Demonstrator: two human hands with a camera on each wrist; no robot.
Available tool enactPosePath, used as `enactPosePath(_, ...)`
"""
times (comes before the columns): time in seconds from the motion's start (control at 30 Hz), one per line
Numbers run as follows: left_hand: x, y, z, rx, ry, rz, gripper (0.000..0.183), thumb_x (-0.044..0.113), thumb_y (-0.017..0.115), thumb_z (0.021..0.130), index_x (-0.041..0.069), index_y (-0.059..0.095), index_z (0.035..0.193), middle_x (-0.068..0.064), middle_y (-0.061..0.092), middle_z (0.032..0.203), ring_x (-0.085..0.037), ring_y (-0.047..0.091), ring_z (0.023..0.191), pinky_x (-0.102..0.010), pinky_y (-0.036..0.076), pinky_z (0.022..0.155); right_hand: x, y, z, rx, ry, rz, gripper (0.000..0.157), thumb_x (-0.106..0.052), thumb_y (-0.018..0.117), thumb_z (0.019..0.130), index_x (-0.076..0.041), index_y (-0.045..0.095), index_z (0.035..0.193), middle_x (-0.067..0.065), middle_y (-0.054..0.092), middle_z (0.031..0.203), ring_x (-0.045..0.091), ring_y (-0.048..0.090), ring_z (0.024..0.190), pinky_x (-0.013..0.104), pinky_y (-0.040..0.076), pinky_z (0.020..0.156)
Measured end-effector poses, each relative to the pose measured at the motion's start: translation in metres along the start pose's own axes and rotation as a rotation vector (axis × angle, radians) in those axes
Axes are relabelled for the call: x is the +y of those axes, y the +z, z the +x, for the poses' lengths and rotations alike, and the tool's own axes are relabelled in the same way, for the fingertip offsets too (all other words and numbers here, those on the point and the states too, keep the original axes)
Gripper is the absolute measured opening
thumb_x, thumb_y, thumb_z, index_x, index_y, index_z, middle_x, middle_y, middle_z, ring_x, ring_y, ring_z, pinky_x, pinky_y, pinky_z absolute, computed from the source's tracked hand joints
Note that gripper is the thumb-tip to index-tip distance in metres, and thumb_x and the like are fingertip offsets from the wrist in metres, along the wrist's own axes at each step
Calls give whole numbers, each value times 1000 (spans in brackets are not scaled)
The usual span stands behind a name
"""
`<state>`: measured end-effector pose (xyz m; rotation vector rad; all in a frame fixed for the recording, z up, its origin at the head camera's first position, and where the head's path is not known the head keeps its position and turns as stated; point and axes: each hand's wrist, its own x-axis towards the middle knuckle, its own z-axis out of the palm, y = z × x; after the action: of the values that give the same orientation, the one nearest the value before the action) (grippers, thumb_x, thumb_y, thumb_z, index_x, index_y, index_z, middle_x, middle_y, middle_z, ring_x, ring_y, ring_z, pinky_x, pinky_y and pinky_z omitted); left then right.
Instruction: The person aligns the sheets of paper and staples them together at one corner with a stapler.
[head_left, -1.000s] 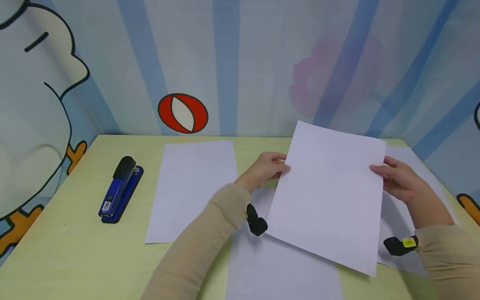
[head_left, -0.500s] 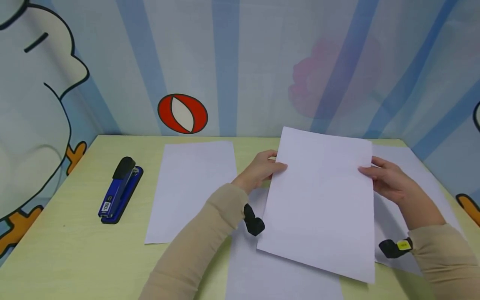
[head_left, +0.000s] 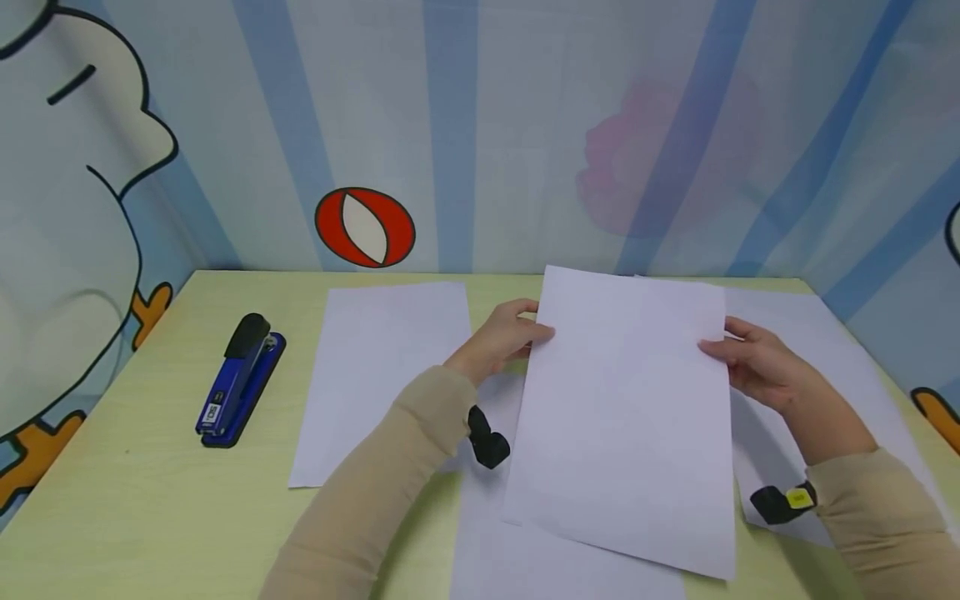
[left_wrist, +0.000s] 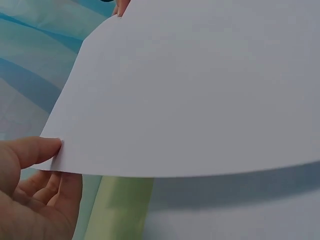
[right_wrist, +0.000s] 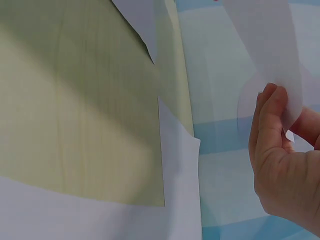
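Observation:
Both hands hold up white paper (head_left: 630, 425) between them, slanted above the table. My left hand (head_left: 495, 342) pinches its left edge, thumb on the face and fingers behind, as the left wrist view of that hand (left_wrist: 40, 195) also shows. Opposite, my right hand (head_left: 765, 367) pinches the right edge near the top; in the right wrist view the paper (right_wrist: 270, 45) is seen nearly edge-on between its fingers and thumb. Beneath lies another white sheet (head_left: 577, 571), partly covered by the held paper. I cannot tell whether the hands hold one sheet or more.
One white sheet (head_left: 375, 383) lies flat on the pale wood table (head_left: 150, 517) at left, and more paper (head_left: 817, 358) lies at right under the right forearm. A blue and black stapler (head_left: 240, 383) stands at far left. A printed curtain (head_left: 525, 125) hangs behind the table.
The held paper has moved left and toward the person, turning a little more upright, with both hands still pinching it. The stapler and the left sheet have stayed put.

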<state>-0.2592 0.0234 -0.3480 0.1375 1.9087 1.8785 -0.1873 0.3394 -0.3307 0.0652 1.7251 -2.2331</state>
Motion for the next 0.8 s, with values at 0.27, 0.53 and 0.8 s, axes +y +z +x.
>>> enactPosePath(0.27,-1,-6,-3,-5,9,34,29,-1,62,86,2,53,113,-8,60,90,-15,57,77,-27,49,70,5,7,0,-33,19,15,28,2,49,94,-20,54,110,-1,62,103,14,64,92,29,53,77)
enactPosePath(0.53,-3,-14,-13,-65,-8,111,28,-1,60,88,4,51,114,-10,62,97,-16,58,80,-29,50,75,5,14,-3,-40,38,24,26,1,50,94,-20,58,107,0,63,101,13,64,89,28,54,75)
enactPosePath(0.8,-5,-16,-24,-107,-12,135,36,0,58,89,5,49,124,-14,61,109,-18,59,90,-33,50,82,6,15,-4,-32,66,-104,24,-5,51,95,-20,50,114,-2,63,101,12,64,88,27,53,75)
